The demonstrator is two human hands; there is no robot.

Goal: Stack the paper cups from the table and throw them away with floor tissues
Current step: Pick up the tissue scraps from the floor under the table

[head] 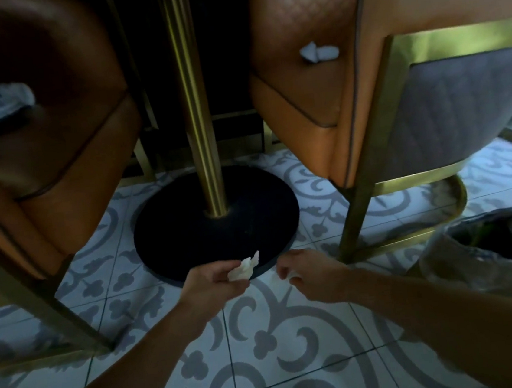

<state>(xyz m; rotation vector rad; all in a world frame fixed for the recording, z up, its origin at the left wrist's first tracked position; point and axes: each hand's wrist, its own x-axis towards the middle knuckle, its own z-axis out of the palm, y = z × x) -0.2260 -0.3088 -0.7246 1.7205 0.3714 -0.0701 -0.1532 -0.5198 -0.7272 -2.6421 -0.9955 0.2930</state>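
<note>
Your left hand (216, 281) is pinching a crumpled tissue (244, 268) between thumb and fingers, just above the black table base (189, 232). Your right hand (308, 272) is closing around a second tissue (288, 275) at the tiled floor (266, 366) (mostly hidden). Another tissue wad (318, 50) is lying on the orange chair seat (299, 78). The lined bin (487, 242) is standing just right.

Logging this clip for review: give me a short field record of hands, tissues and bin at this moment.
left hand: holds crumpled tissue
right hand: fingers closing on a white tissue piece at floor level
chair seat tissue: untouched, on right orange chair
bin: lined, far right, on floor
table base: black disc, brass pole
</note>
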